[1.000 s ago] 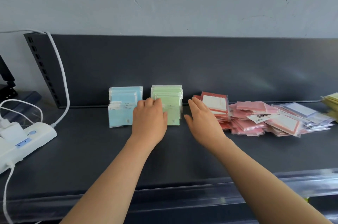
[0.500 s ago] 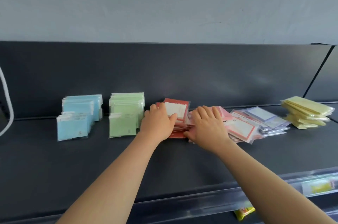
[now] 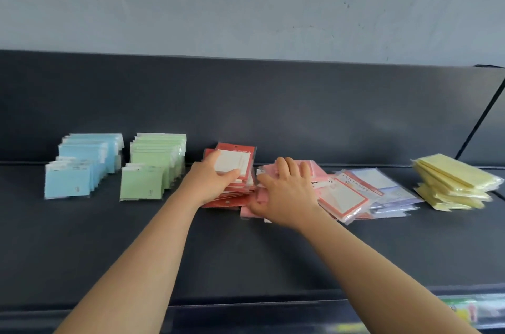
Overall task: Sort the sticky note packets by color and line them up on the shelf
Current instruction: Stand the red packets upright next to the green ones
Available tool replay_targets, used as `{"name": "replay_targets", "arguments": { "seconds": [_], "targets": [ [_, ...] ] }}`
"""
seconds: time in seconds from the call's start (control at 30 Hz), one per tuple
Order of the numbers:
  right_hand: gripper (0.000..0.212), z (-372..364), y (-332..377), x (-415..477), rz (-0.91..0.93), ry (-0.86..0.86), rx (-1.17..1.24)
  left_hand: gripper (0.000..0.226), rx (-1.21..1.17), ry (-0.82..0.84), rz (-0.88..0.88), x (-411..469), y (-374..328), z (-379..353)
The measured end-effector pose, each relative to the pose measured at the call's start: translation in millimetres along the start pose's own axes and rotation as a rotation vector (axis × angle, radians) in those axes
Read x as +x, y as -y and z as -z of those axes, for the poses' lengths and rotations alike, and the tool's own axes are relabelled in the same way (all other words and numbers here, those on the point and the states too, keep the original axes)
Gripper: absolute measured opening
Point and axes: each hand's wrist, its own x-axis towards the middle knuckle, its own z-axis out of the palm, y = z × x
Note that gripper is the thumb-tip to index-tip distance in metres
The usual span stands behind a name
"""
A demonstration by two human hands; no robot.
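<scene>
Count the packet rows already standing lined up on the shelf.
2. The blue row stands at the far left, the green row just right of it. Red packets, pink packets, lilac packets and yellow packets further right lie in loose piles, not rows.

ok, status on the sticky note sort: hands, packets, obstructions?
Left hand grips red packets; right hand grips pink packets. Blue row and green row lined up. Purple packets and yellow pile loose at right. Nothing in the way.
</scene>
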Motion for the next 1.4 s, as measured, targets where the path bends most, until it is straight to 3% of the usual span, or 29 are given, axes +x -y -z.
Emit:
{"name": "replay_targets", "arguments": {
  "seconds": [0.6, 0.73, 0.8, 0.9, 1.07, 1.27, 1.4],
  "targets": [
    [0.049, 0.7, -60.4, -4.1, -0.002, 0.094, -0.001, 0.069, -0.107, 0.049, -0.013, -5.8, -30.0, -24.9],
    [0.051, 7.0, -61.2, -3.4, -0.017, 0.168, 0.014, 0.084, -0.201, 0.046, -0.005, -8.9, -26.7, -25.2],
    [0.060, 13.9, -55.0, -1.6, -0.041, 0.196, 0.068, 0.072, -0.260, 0.037, 0.062, -9.7, -24.2, -21.0],
    [0.059, 19.1, -36.5, 8.2, -0.030, 0.149, 0.122, 0.032, -0.286, 0.007, 0.117, -12.0, -24.0, -12.3],
    [0.035, 16.6, -7.1, 18.8, -0.009, 0.181, 0.254, 0.035, -0.300, -0.057, 0.110, -2.3, -21.0, -6.2],
    [0.034, 32.9, 0.1, 13.0, -0.108, 0.163, 0.456, 0.022, -0.562, -0.016, 0.225, 6.0, 0.5, 7.8],
    [0.019, 33.9, 6.9, 11.9, -0.160, 0.159, 0.551, 0.022, -0.731, -0.005, 0.270, -0.1, 7.9, 11.8]
  ]
}}
